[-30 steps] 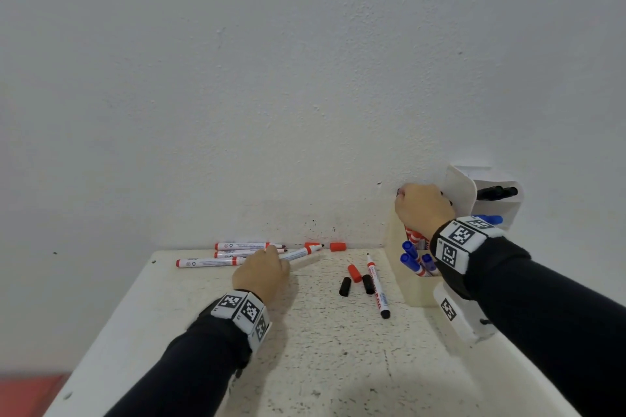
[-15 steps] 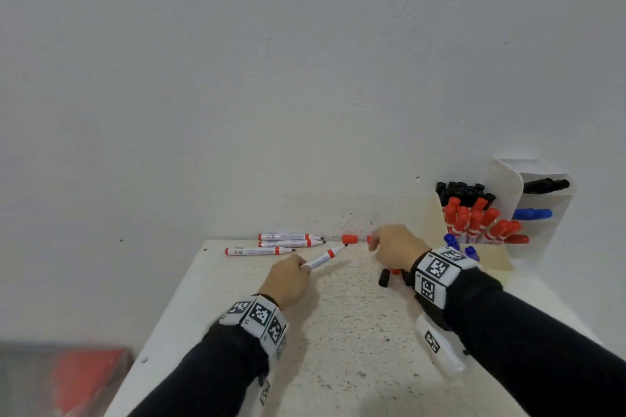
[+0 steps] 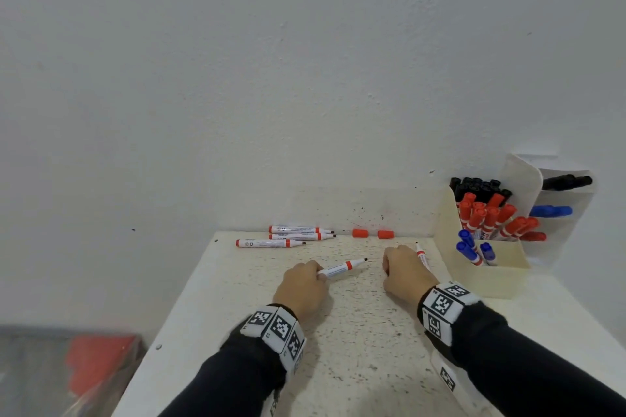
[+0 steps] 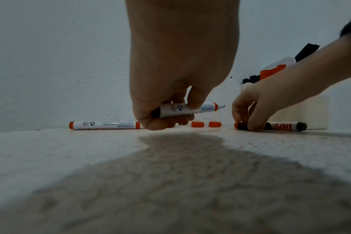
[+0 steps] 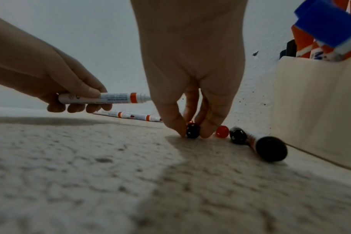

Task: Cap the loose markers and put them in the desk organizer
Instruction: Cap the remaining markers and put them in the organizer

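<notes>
My left hand point(image 3: 316, 276) grips an uncapped white marker with a red band point(image 3: 342, 268) just above the table, tip pointing right; the left wrist view shows the fingers curled round its barrel point(image 4: 182, 109). My right hand point(image 3: 394, 264) reaches down beside it, and its fingertips pinch a small black cap point(image 5: 193, 130) that lies on the table. A red cap point(image 5: 222, 130), a second black cap point(image 5: 237, 135) and a loose marker with a black end point(image 5: 270, 148) lie just right of it. The cream desk organizer point(image 3: 487, 278) stands at the right and holds several capped markers.
Three uncapped red-banded markers point(image 3: 298, 235) lie along the wall at the back left. Two red caps point(image 3: 359, 233) sit at the back near the wall. The speckled white table point(image 3: 355, 349) ends at the left, with a blurred red object point(image 3: 98, 359) below it.
My right hand left the organizer and came down onto the caps on the table. My left hand lifted one marker from the group and carried it toward the middle.
</notes>
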Demonstrator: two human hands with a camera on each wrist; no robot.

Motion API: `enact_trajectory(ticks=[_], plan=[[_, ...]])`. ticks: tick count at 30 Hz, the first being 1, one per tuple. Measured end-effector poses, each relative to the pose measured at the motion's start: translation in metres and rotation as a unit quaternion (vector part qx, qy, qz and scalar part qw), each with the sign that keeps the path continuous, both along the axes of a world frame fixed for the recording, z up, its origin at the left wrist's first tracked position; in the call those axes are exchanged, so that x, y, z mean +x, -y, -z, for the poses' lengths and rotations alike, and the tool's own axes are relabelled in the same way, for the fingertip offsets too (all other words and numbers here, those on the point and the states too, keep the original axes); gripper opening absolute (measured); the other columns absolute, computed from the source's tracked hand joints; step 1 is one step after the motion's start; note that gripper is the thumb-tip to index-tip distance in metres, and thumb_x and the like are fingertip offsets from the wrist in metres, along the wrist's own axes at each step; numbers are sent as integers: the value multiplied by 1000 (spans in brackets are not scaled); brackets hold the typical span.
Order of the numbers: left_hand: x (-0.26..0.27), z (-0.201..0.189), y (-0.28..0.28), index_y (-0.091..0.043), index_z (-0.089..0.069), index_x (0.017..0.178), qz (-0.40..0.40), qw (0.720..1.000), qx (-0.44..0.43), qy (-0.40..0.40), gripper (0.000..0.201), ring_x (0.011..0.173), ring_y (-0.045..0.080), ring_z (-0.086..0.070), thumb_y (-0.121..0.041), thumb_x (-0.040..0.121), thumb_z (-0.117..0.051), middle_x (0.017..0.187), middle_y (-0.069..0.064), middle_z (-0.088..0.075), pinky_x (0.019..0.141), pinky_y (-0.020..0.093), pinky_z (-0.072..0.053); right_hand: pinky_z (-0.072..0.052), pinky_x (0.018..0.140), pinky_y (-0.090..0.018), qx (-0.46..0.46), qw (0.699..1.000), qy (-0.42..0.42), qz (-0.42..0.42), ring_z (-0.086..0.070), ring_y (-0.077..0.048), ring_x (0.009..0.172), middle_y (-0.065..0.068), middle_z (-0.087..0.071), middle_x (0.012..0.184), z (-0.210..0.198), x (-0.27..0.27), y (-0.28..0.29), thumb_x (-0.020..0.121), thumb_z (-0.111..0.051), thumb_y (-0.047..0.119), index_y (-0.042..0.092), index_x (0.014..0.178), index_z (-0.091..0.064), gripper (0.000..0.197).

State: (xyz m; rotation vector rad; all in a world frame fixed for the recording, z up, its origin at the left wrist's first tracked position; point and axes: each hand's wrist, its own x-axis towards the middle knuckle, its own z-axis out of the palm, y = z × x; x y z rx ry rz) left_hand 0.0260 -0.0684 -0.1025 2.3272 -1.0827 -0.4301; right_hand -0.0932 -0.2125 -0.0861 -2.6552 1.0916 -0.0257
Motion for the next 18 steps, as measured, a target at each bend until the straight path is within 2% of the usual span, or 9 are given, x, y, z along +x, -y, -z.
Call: enact_trajectory(ticks=[3, 5, 8, 10, 14, 18], plan=[[0, 3, 1, -8, -53, 117, -8, 1000, -2, -8, 29, 79, 14, -49, -23, 99, -36, 96, 3, -53, 63, 20, -38, -40, 77, -23, 36, 998, 44, 17, -50, -22, 102, -9, -43, 124, 0, -4, -5, 89, -51, 12, 11, 122, -50, 33], [0, 5, 1, -9, -53, 117, -14, 1000, -1, -8, 29, 76, 13, -49, -24, 99, -36, 96, 3, -54, 61, 19, -37, -38, 78, -21, 55, 990, 129, 25, -52, -20, 100, -8, -49, 120, 2, -3, -6, 88, -51, 9, 11, 117, -55, 29], [-1, 6, -1, -10, -53, 115, -12, 1000, -2, -6, 28, 72, 11, -48, -24, 99, -35, 95, 2, -54, 56, 18, -35, -38, 82, -21, 83, 952, 293, 39, -52, -19, 99, -3, -52, 104, 3, -2, -9, 86, -58, 2, 11, 102, -56, 19], [-1, 5, -1, -10, -53, 114, -7, 1000, 1, -7, 28, 73, 11, -48, -24, 99, -35, 95, 2, -54, 55, 18, -35, -40, 82, -21, 134, 924, 354, 51, -53, -16, 96, 1, -53, 98, 1, -2, -12, 84, -62, 0, 13, 96, -53, 20], [-3, 3, 0, -10, -54, 114, -2, 1000, -5, -19, 27, 76, 13, -50, -25, 99, -36, 97, 4, -55, 58, 19, -38, -43, 71, -15, 182, 903, 388, 43, -58, -15, 87, 5, -56, 90, 1, -1, -12, 84, -62, -1, 18, 88, -52, 22], [-3, 2, -1, -9, -55, 112, -1, 1000, -20, -20, 27, 77, 14, -51, -24, 99, -37, 100, 7, -58, 59, 20, -39, -47, 67, -13, 202, 902, 379, 29, -55, -12, 88, -5, -61, 100, 5, 2, -12, 86, -57, -2, 24, 79, -51, 28]])
